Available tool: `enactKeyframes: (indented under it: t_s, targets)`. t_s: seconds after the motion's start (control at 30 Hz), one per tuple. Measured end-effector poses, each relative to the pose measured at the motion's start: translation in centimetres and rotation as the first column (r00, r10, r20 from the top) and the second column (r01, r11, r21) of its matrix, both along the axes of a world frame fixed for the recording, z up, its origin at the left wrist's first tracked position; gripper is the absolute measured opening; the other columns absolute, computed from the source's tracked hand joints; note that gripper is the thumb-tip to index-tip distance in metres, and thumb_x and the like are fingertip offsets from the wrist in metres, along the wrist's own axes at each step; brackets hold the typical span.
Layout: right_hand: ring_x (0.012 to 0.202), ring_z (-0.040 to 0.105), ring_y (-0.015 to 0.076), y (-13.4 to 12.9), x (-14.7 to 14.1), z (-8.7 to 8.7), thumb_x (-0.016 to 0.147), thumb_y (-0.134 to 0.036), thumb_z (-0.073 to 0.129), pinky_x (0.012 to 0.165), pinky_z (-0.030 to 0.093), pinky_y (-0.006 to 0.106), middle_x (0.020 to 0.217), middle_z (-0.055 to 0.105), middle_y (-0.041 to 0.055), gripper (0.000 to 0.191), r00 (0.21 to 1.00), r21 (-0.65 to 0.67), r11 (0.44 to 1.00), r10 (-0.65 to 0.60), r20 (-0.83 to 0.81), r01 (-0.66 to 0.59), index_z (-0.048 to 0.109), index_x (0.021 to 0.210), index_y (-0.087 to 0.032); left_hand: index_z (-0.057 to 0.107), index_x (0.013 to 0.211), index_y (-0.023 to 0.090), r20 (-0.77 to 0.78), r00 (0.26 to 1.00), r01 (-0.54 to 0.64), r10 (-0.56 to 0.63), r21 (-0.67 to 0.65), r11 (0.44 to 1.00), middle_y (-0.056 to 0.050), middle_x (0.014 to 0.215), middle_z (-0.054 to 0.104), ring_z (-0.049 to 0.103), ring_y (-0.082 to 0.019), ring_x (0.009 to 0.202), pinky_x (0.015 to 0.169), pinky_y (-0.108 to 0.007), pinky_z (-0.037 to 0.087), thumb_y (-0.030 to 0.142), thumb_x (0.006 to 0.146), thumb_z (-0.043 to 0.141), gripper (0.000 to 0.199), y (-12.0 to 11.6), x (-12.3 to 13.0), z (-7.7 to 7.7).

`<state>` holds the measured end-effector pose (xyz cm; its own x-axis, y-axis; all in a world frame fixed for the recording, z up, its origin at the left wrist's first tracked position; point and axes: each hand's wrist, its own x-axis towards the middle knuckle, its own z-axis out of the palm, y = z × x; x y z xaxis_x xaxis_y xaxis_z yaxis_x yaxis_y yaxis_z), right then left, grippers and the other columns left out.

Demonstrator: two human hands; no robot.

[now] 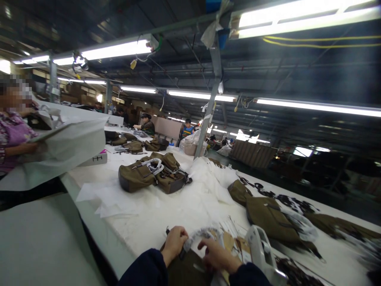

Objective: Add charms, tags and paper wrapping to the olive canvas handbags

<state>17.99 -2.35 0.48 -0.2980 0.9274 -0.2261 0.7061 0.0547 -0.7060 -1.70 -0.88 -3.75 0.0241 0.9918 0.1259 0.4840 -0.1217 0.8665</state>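
Where the near edge of the long white-topped worktable (127,234) meets the person's dark sleeves, one olive fabric handbag (187,272) lies partly out of view, its strap (198,235) wrapped in clear plastic. Left hand (175,244): fingers curled closed around the wrapped strap. Right hand (218,256): fingers bent and resting on the same wrapping; whether they grip it cannot be told. Just beside: brown kraft paper (230,242) and a white plastic object (260,254). Farther along the table: a second olive bag (269,218) to the right; a third bag (139,174), dark-based, ahead on white tissue paper (95,198); several more bags (133,147) beyond. To the left, a co-worker (14,135) holds a large white sheet (68,147). Overhead, fluorescent tube lights (116,49).
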Motion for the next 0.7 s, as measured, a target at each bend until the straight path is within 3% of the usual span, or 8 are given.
enactKeyframes:
  t_s: [0.07,0.13,0.2,0.27,0.4,0.53,0.63,0.7]
  targets:
    - [0.043,0.052,0.0134,-1.1,0.1,2.2,0.051,-0.007,0.054,0.043,0.033,0.022,0.051,0.057,-0.0063,0.044,0.999,-0.044,0.998,0.049,-0.007,-0.050,0.065,0.088,-0.026,0.072,0.068,0.016,0.011,1.000,-0.001,0.001,0.003,1.000,-0.005,0.072,0.071,0.063,-0.021,0.076,0.071,-0.029,0.041,0.017,0.067,0.054,0.018,-0.1,0.0,0.0]
    - [0.050,0.057,0.0145,-2.2,-0.9,4.6,0.057,-0.011,0.053,0.046,0.036,0.022,0.055,0.062,-0.0044,0.043,0.989,-0.151,0.983,0.092,-0.112,-0.108,0.064,0.096,-0.024,0.072,0.067,0.016,0.028,1.000,0.004,-0.005,0.006,1.000,-0.004,0.070,0.071,0.063,-0.020,0.075,0.070,-0.028,0.041,0.016,0.067,0.054,0.018,-0.2,0.0,0.0]
    - [0.060,0.063,0.0159,-2.9,-2.7,6.3,0.063,-0.017,0.053,0.049,0.041,0.022,0.066,0.069,-0.0007,0.039,0.960,-0.230,0.967,0.046,-0.277,-0.112,0.063,0.100,-0.023,0.070,0.066,0.017,0.046,0.999,0.004,-0.004,0.010,1.000,-0.003,0.068,0.069,0.062,-0.019,0.074,0.070,-0.028,0.041,0.015,0.067,0.053,0.017,-0.3,0.0,0.1]
    - [0.070,0.065,0.0165,-3.2,-4.4,6.7,0.066,-0.021,0.056,0.054,0.045,0.022,0.076,0.071,0.0008,0.037,0.914,-0.259,0.962,-0.032,-0.404,-0.081,0.063,0.102,-0.022,0.068,0.064,0.016,0.068,0.998,-0.001,0.001,0.007,1.000,-0.003,0.065,0.067,0.061,-0.019,0.073,0.069,-0.028,0.041,0.016,0.066,0.053,0.015,-0.3,-0.3,0.3]
    - [0.068,0.065,0.0175,-3.0,-5.8,3.8,0.075,-0.028,0.055,0.058,0.051,0.027,0.075,0.068,0.0018,0.026,0.938,-0.152,0.988,-0.043,-0.344,-0.010,0.062,0.099,-0.021,0.067,0.066,0.016,0.147,0.989,0.019,-0.019,0.006,1.000,-0.003,0.066,0.068,0.062,-0.019,0.071,0.068,-0.029,0.044,0.023,0.068,0.054,0.015,-0.7,-1.2,1.0]
    - [0.064,0.062,0.0171,-1.9,-4.7,0.8,0.078,-0.027,0.057,0.061,0.049,0.029,0.075,0.065,0.0034,0.015,0.963,0.063,0.993,-0.084,-0.257,0.104,0.064,0.089,-0.019,0.068,0.071,0.015,0.228,0.970,0.092,-0.090,0.002,0.996,-0.005,0.067,0.070,0.064,-0.020,0.067,0.068,-0.030,0.047,0.027,0.068,0.053,0.019,-1.5,-2.2,1.6]
    - [0.069,0.061,0.0167,-1.3,-4.0,0.0,0.078,-0.026,0.057,0.062,0.049,0.028,0.089,0.065,0.0046,0.026,0.948,0.153,0.977,-0.094,-0.303,0.146,0.064,0.103,-0.020,0.068,0.071,0.014,0.272,0.951,0.154,-0.148,-0.002,0.988,-0.005,0.066,0.069,0.063,-0.019,0.066,0.067,-0.030,0.047,0.028,0.067,0.054,0.019,-2.2,-2.3,2.1]
    - [0.063,0.060,0.0165,-1.2,-4.1,-0.3,0.078,-0.027,0.056,0.056,0.049,0.027,0.083,0.066,0.0029,0.031,0.937,0.129,0.985,-0.063,-0.345,0.114,0.064,0.107,-0.020,0.067,0.072,0.014,0.294,0.941,0.174,-0.166,0.000,0.985,-0.004,0.066,0.068,0.062,-0.018,0.066,0.066,-0.029,0.047,0.028,0.067,0.055,0.019,-2.6,-2.1,2.4]
